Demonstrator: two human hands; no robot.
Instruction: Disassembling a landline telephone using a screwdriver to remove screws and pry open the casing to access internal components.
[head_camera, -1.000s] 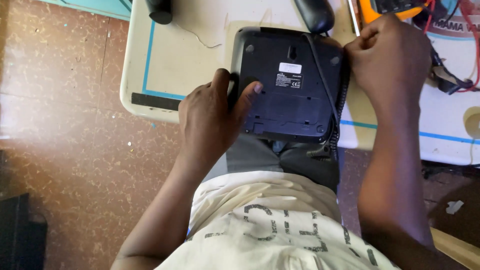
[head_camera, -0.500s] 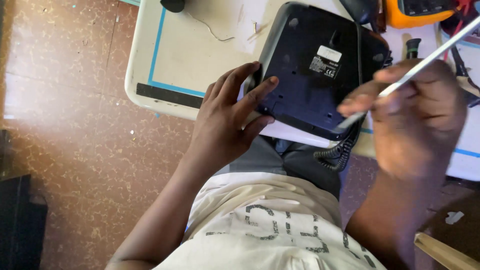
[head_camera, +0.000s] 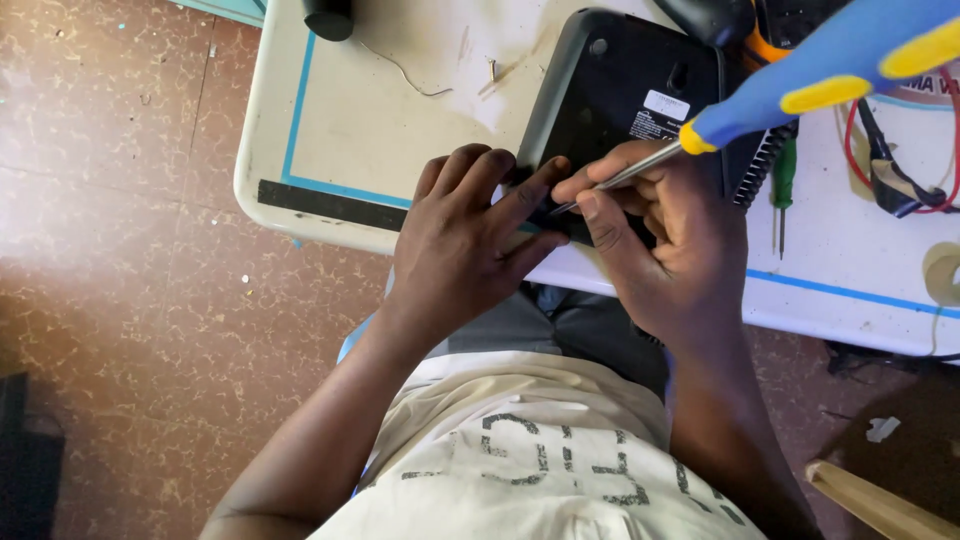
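Screwdriver (head_camera: 800, 85) work is in hand: right hand (head_camera: 665, 235) pinches the metal shaft, tip at the black upturned device (head_camera: 625, 90) near the bench (head_camera: 380, 130) edge. Left hand (head_camera: 465, 230), fingers spread, pins its 7 o'clock corner. Seating the tip squarely seems the next need.

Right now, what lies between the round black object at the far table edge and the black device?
In the head view, bare tabletop with one thin wire lies between the round black object and the black device.
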